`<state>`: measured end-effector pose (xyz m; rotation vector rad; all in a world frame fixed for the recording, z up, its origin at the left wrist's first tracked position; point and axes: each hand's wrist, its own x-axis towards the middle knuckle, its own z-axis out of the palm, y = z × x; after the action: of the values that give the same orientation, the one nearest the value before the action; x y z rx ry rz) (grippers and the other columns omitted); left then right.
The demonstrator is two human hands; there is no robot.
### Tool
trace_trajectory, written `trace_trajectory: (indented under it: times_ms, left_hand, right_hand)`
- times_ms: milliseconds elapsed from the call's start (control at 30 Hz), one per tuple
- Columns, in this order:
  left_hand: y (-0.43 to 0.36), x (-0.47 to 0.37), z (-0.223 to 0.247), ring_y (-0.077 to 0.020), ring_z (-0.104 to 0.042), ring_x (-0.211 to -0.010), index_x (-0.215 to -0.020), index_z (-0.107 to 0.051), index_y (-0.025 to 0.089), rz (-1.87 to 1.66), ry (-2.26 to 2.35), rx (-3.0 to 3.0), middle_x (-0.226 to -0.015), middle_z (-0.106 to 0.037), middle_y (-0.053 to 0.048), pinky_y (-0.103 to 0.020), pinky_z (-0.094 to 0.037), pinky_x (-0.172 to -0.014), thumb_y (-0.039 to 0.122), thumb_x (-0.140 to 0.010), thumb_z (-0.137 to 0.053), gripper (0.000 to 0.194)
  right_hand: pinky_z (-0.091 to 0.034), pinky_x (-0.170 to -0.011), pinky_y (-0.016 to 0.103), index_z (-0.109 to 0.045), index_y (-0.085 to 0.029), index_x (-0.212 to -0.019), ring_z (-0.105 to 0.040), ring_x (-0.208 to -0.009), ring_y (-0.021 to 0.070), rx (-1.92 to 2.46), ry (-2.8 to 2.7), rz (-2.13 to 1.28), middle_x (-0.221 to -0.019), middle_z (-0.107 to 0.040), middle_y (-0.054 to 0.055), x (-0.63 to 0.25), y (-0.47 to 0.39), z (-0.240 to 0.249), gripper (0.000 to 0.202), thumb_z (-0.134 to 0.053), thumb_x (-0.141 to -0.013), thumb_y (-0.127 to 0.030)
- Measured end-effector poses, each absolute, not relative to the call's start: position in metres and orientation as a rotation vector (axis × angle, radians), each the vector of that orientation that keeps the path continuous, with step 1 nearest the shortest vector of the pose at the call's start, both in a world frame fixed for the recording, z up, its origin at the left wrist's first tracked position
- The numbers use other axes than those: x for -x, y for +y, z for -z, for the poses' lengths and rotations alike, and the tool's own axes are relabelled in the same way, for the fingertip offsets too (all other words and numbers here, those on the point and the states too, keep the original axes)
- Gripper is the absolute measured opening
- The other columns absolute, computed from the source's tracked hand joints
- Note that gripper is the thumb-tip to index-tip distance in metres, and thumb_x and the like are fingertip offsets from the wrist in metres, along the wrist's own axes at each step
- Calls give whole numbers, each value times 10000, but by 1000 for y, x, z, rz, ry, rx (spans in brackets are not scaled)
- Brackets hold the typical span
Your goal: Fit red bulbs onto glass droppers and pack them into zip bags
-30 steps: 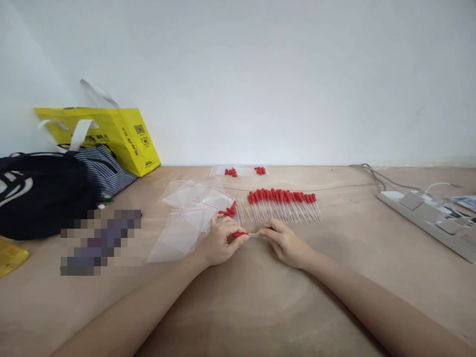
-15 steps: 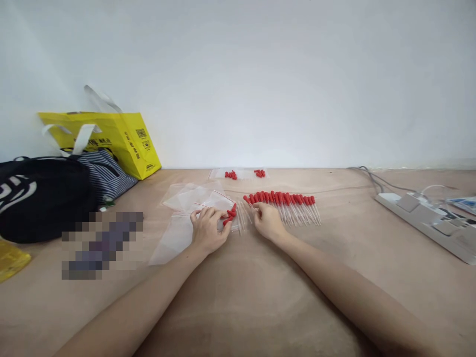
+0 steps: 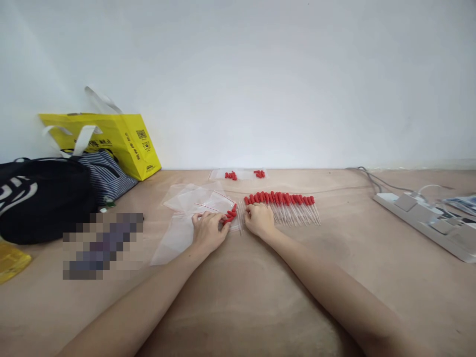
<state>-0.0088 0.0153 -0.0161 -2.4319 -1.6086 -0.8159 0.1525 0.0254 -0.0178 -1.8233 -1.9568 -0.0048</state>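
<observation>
Right hand (image 3: 259, 219) farther left, both hands (image 3: 210, 231) curled, holds unclear; droppers (image 3: 285, 199) slantwise, bulbs (image 3: 272, 195) toward wall (image 3: 290, 89).

The kind of room is hard to name; it looks like a makeshift workspace rather than a fitted lab: a bare wooden tabletop (image 3: 238, 297) stands against a plain pale wall (image 3: 282, 84); a yellow shopping bag (image 3: 130, 144) and a black bag (image 3: 48, 198) sit at one side; a loaded power strip (image 3: 424, 225) lies opposite.
</observation>
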Motion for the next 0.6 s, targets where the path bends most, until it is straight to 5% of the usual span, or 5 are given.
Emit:
trace_trajectory:
  times_ms: [600]
  left_hand:
    - [12,9,15,-214,-517,-879,-848,-595,225,809,-1571,2356,-867,-615,-37,-440,-200,-862,195,-798,-425,179]
  right_hand:
    - [-301,-774,383,-625,-132,-798,-577,-825,241,2130,-1896,-226,-844,-644,129,-138,39,-5,266,-441,-741,-315]
